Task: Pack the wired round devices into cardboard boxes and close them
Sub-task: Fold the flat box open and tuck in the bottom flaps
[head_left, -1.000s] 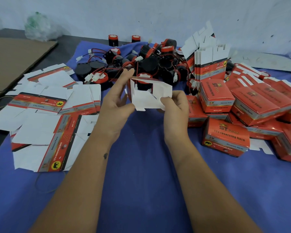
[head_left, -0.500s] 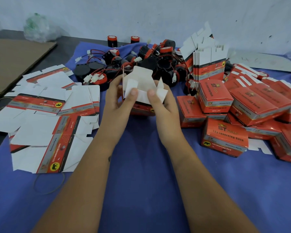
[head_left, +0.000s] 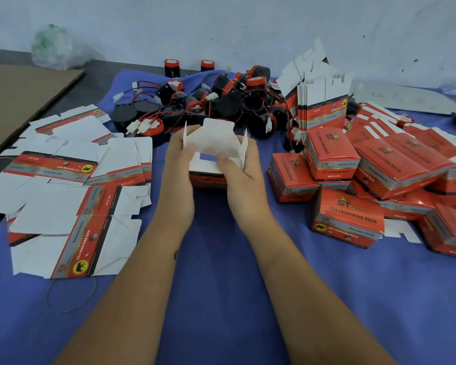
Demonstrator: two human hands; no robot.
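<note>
A red-and-white printed cardboard box (head_left: 210, 164) sits upright at frame centre with its white top flaps open, below a heap of black-and-red round wired devices (head_left: 221, 106), closed red boxes (head_left: 346, 219) piled at right.

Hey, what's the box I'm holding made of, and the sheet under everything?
The box looks like thin printed cardboard: glossy red outside, matte white inside, flaps creasing sharply. The blue sheet looks like woven cloth, matte with soft wrinkles.
</note>
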